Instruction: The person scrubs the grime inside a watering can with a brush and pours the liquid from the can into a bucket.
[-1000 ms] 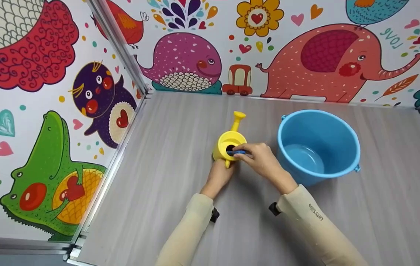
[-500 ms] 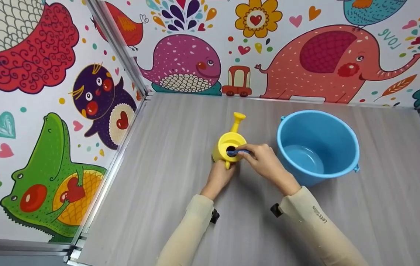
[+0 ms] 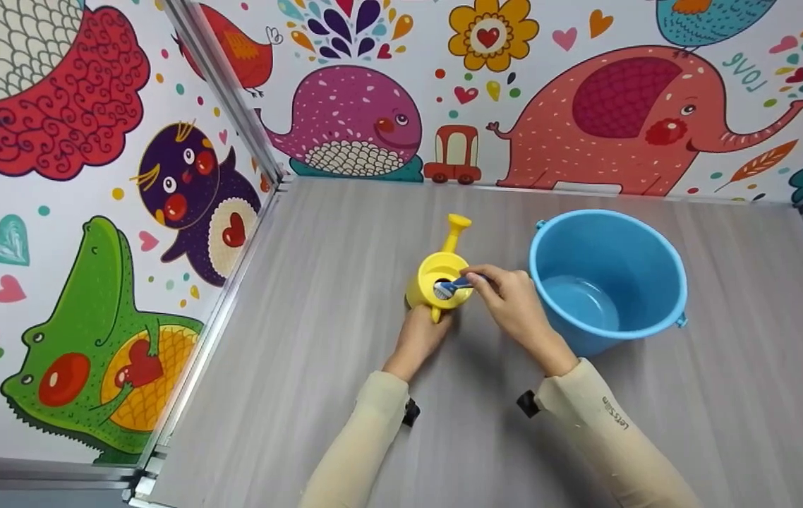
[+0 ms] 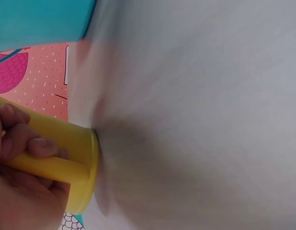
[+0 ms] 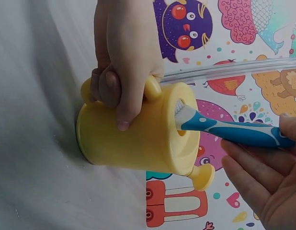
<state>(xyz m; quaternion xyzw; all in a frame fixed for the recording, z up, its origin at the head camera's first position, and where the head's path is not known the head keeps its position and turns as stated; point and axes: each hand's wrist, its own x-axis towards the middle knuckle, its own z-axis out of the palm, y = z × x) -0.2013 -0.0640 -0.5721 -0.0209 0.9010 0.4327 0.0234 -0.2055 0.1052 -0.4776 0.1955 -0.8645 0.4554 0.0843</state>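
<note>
A yellow watering can (image 3: 418, 286) stands upright on the table, its spout pointing to the back wall. My left hand (image 3: 419, 337) grips its handle (image 4: 57, 167), fingers wrapped round it in the left wrist view. A blue and white toothbrush (image 5: 234, 132) lies across the round hole in the can's top, its white bristles (image 5: 179, 108) right at the opening. My right hand (image 3: 511, 303) holds the end of the toothbrush handle, thumb on one side and fingers on the other.
A large blue bucket (image 3: 578, 342) stands right of the watering can, close by my right hand. Cartoon-printed walls (image 3: 468, 127) border the grey table (image 3: 331, 282) at the back and left, with a metal rail (image 3: 232, 247) along the left edge.
The toothbrush has drawn back toward the right, and its bristled head, earlier down in the hole, now shows at the opening. My left hand and the watering can have stayed put.
</note>
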